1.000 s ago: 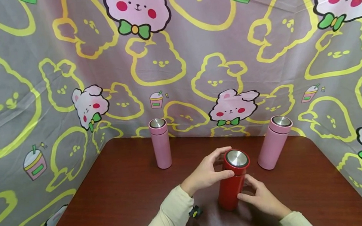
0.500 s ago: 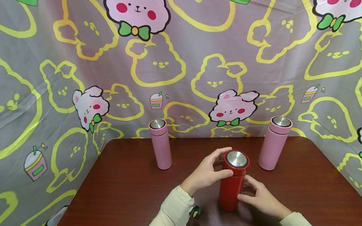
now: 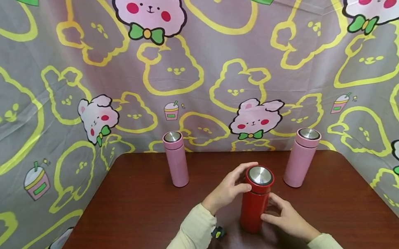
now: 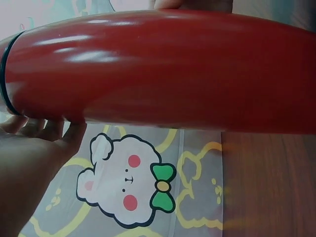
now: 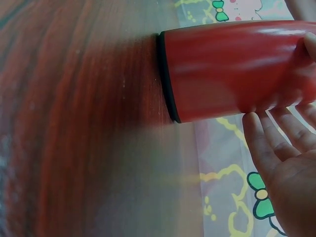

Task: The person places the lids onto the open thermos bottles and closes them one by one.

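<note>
A red thermos bottle with a steel-topped lid stands on the table in front of me. My left hand holds it round the lid, thumb on the near side and fingers reaching behind. Lower down, my right hand grips the body from the right. The left wrist view has the red body filling the upper half, with the left fingertips near the dark seam ring. Over in the right wrist view, the right fingers touch the side of the body above its black base.
Two pink thermos bottles stand farther back, one at left and one at right. Behind the brown wooden table hangs a grey curtain printed with cartoon rabbits. A small dark wrist device shows below the left sleeve.
My left thumb has slid slightly left along the lid's near side. The right hand and the red thermos bottle stay in place; the head view has shifted a little.
</note>
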{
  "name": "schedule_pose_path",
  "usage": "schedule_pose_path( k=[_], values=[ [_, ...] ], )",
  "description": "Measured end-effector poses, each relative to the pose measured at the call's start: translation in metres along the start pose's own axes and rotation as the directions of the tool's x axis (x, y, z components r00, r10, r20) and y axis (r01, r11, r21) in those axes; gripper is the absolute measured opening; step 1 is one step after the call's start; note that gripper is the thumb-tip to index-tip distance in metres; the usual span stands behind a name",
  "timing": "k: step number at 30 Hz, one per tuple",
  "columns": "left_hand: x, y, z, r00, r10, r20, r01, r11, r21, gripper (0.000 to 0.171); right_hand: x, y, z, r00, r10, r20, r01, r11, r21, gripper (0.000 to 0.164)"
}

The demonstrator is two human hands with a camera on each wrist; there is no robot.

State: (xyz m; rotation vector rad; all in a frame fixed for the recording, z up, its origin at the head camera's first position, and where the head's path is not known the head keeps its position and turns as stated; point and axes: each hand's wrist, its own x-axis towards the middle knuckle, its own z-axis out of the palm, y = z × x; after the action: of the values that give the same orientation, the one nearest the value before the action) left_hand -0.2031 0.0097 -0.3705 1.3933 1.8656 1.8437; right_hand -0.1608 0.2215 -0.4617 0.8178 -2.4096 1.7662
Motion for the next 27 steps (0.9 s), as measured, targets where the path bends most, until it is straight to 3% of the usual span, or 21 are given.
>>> schedule_pose_path(
  k=[9,18,27],
  values=[
    [0.010,-0.031,0.001,1.000,-0.024,0.000,0.024,0.989,-0.147,0.058,0.001,0.001,-0.001,0.999,-0.030,0.014,0.030,0.999,0.015,0.048],
    [0.017,-0.038,0.001,0.998,0.011,0.062,0.005,0.965,-0.263,0.059,0.002,0.000,0.000,0.999,-0.031,0.020,0.030,0.999,0.024,0.047],
    [0.021,-0.041,0.003,0.997,0.013,0.075,0.016,0.926,-0.377,0.062,0.002,0.001,-0.001,1.000,-0.009,0.024,0.008,0.999,0.032,0.048]
  ],
)
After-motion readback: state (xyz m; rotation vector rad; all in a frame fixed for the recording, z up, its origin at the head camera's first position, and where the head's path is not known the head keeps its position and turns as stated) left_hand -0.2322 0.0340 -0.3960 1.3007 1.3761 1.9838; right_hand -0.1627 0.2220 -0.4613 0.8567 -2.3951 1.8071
